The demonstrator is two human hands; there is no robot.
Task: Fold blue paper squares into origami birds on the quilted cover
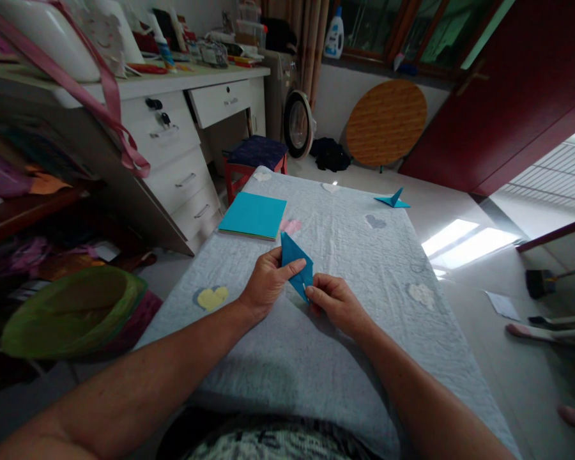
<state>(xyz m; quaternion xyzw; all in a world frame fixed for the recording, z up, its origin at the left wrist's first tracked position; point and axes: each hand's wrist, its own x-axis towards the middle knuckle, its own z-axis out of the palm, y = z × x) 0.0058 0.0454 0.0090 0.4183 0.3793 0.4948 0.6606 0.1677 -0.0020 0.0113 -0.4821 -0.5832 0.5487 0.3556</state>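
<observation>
A folded piece of blue paper (296, 255) is held up over the cloth-covered table, between both hands. My left hand (266, 281) grips its left side, thumb across the front face and fingers behind. At the paper's lower right edge, my right hand (334, 299) pinches the lower tip between thumb and fingers. A thin white line shows on the paper near the right thumb. Beyond the left hand lies a stack of square blue paper (253, 216). A folded blue paper shape (393, 199) with a raised point sits at the far right corner of the table.
The table (349, 246) wears a pale grey cloth with heart patches. A green-lined bin (71, 313) stands at the left, below a white desk (163, 137). Past the table's far edge are a stool (256, 153), a washing machine and a round wooden board (387, 122).
</observation>
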